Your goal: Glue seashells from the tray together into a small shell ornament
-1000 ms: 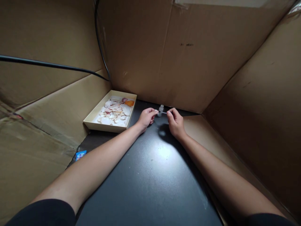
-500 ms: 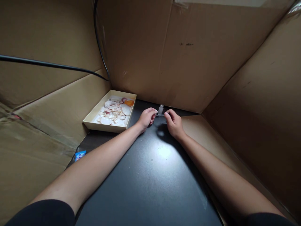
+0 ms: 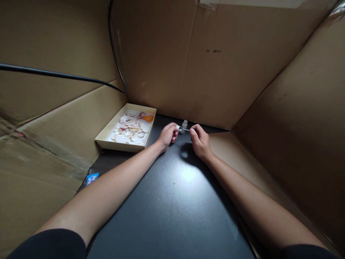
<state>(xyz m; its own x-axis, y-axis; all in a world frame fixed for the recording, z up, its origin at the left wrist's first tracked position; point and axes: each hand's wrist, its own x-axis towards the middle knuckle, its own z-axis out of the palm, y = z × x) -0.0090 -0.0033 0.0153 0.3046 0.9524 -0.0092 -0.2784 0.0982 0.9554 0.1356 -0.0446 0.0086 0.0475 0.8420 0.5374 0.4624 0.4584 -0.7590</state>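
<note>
Centrally, both hands meet at the far end of a black tabletop (image 3: pixel 172 201), close to the cardboard back wall (image 3: pixel 188 61). The left hand (image 3: pixel 167 135) is curled, its fingertips pinching a small white piece (image 3: pixel 178 127) held up off the surface. The right hand (image 3: pixel 198 140) is likewise closed, thumb and forefinger gripping one end of a thin stick-like applicator (image 3: pixel 185 129) whose other end reaches across the gap to the white piece; whether tip and piece actually touch is too small to tell. Just beyond the gap between the two hands stands a small clear bottle (image 3: pixel 184 126), upright on the tabletop and near the base of the back wall, held by neither hand. Left of the left hand, just beside it, lies a shallow cream tray (image 3: pixel 107 138) filled with pale shell-like fragments (image 3: pixel 129 129) and one orange piece (image 3: pixel 148 117) at its far end. Farther left and nearer the body, a small blue packet (image 3: pixel 93 177) rests at the tabletop's edge. Black cables (image 3: pixel 61 75) run across the cardboard wall above the tray.
</note>
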